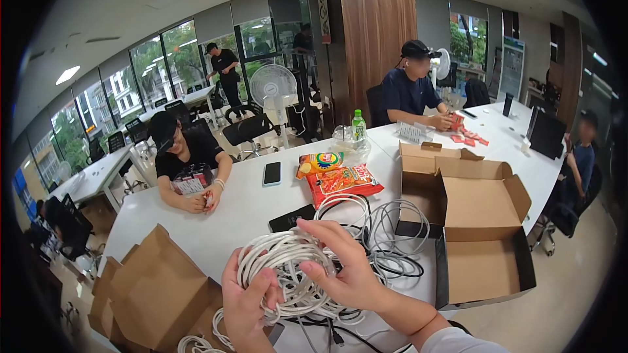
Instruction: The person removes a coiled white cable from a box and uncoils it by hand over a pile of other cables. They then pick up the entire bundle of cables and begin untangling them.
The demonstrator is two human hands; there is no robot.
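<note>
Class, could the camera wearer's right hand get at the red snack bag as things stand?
Probably not directly: the right hand is on the coiled white cable, and loose cable loops lie in front of the red snack bag.

The coiled cable (288,258) sits between the left hand (243,297) and the right hand (352,276), over the surface (216,229). Left of it is a box (157,287); right of it, loose cables (378,238), then more boxes (487,265). Behind it lie a phone (272,174) and snack bags (343,184), with a bottle (358,127) farther back.

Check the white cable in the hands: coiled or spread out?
Coiled: the white cable shows as bunched, overlapping loops between the left hand and right hand.
</note>
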